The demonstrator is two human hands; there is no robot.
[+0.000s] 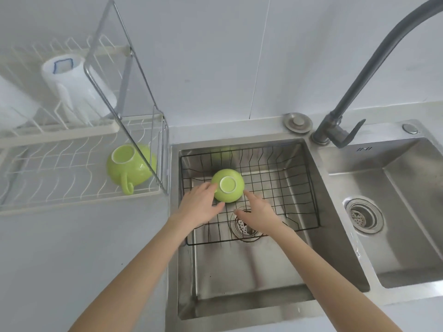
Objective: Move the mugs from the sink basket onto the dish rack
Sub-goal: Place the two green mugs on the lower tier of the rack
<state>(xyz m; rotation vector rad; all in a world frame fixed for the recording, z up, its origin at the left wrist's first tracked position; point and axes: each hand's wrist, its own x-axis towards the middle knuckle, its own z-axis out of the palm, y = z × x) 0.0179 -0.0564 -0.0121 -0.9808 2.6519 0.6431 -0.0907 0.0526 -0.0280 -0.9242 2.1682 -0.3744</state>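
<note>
Far left, a white mug [72,85] sat upside down on the upper tier of the rack [60,185], which stood on the desk [96,248]. On the lower tier, a green mug [130,167] lay tipped over, base up, handle toward me. Over in the sink [239,283], the wire basket [287,188] held a second green mug [227,185], upside down, pale base showing. The left hand [199,207] was on its left side, fingers and thumb curled against it. The right hand [257,215] came in just beside it, fingers spread apart, forefinger tip at the mug's right edge, gripping nothing. Further right rose the dark tap [340,130], and beyond it lay the second bowl [407,212].
</note>
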